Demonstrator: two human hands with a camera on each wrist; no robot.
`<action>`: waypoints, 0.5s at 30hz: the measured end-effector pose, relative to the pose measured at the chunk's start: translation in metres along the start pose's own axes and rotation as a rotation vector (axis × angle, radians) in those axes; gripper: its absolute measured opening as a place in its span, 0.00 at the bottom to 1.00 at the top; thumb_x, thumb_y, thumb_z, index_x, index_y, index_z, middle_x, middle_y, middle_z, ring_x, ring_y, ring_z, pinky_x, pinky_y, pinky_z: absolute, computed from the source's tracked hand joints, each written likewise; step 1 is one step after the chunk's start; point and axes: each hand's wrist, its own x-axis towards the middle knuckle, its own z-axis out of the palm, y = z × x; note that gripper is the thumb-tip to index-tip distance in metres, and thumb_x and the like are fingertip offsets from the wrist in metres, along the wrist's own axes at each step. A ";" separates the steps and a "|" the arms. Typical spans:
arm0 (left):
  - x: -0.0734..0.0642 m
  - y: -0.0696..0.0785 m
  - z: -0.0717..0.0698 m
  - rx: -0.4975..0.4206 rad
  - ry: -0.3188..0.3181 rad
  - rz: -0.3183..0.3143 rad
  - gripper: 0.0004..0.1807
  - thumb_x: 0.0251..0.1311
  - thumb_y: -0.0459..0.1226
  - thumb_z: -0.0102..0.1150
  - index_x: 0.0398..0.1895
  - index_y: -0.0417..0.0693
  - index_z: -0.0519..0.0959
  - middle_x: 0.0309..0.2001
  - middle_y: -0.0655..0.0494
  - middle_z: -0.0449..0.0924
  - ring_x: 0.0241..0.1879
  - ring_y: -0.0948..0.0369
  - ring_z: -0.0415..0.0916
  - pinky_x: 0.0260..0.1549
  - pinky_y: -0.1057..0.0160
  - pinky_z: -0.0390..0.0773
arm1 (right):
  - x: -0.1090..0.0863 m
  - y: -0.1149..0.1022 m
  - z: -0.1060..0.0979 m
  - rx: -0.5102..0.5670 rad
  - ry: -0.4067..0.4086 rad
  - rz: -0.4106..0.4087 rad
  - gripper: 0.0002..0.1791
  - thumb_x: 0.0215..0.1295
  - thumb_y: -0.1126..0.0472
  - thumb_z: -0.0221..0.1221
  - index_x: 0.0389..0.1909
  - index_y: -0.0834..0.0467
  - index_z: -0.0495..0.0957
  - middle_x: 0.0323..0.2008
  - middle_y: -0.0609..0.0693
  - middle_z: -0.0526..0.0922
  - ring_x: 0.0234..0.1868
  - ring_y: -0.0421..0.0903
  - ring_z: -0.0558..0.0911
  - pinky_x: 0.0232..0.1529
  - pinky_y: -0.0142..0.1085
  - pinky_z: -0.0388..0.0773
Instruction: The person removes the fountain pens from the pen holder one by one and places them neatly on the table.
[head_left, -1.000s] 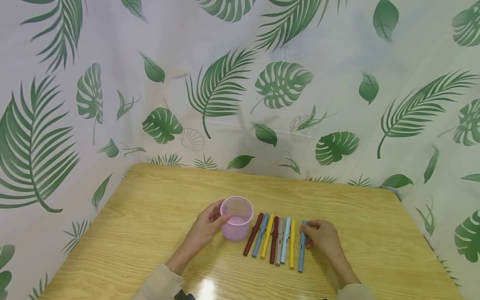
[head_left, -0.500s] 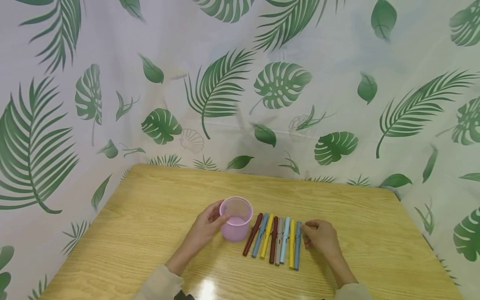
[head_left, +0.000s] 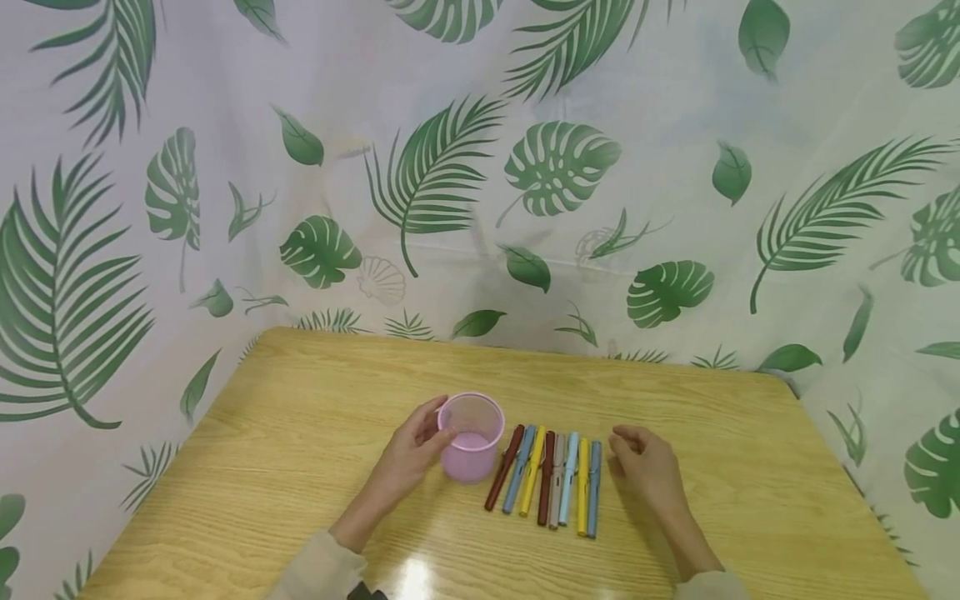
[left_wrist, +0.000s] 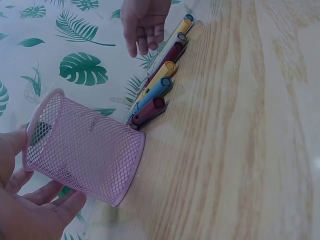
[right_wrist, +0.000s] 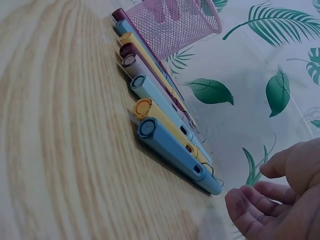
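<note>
A pink mesh pen cup (head_left: 470, 460) stands upright on the table. My left hand (head_left: 411, 451) grips its left side, the thumb over the rim and the fingers round the outside, as the left wrist view (left_wrist: 85, 150) confirms. To the cup's right lies a row of several capped pens, from a dark red pen (head_left: 505, 468) through yellow, grey and light blue ones to a blue pen (head_left: 595, 490) at the right end. Just right of that blue pen hovers my right hand (head_left: 651, 471), fingers loosely bent, holding nothing. A small gap separates its fingertips from the pen.
The wood-grain table (head_left: 315, 400) spreads out on all sides of the pens and cup. Behind it hangs a white cloth (head_left: 450, 292) printed with green leaves. A light glare (head_left: 414, 575) shows near the front edge.
The rightmost blue pen has shifted left, up against the yellow one. My right hand has let go of it and drawn slightly away. The left hand and cup stay put.
</note>
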 end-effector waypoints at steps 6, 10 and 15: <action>-0.003 0.000 -0.002 0.057 0.013 0.025 0.29 0.77 0.35 0.54 0.77 0.35 0.62 0.67 0.30 0.71 0.68 0.38 0.70 0.65 0.44 0.73 | -0.002 -0.004 -0.002 0.019 -0.017 -0.058 0.22 0.82 0.58 0.52 0.66 0.69 0.73 0.50 0.64 0.83 0.46 0.55 0.85 0.43 0.36 0.86; -0.002 0.001 -0.005 0.164 0.045 0.055 0.28 0.81 0.42 0.50 0.76 0.38 0.64 0.69 0.34 0.71 0.70 0.41 0.68 0.68 0.41 0.69 | -0.006 -0.009 -0.005 -0.084 -0.001 -0.155 0.25 0.83 0.53 0.51 0.66 0.68 0.73 0.56 0.65 0.81 0.53 0.58 0.82 0.50 0.45 0.84; -0.005 0.014 -0.010 0.341 0.062 0.096 0.30 0.81 0.47 0.48 0.79 0.43 0.62 0.74 0.40 0.67 0.73 0.43 0.64 0.70 0.42 0.66 | -0.008 -0.019 -0.012 -0.238 0.000 -0.310 0.32 0.83 0.46 0.48 0.73 0.68 0.66 0.66 0.68 0.74 0.62 0.66 0.76 0.59 0.60 0.77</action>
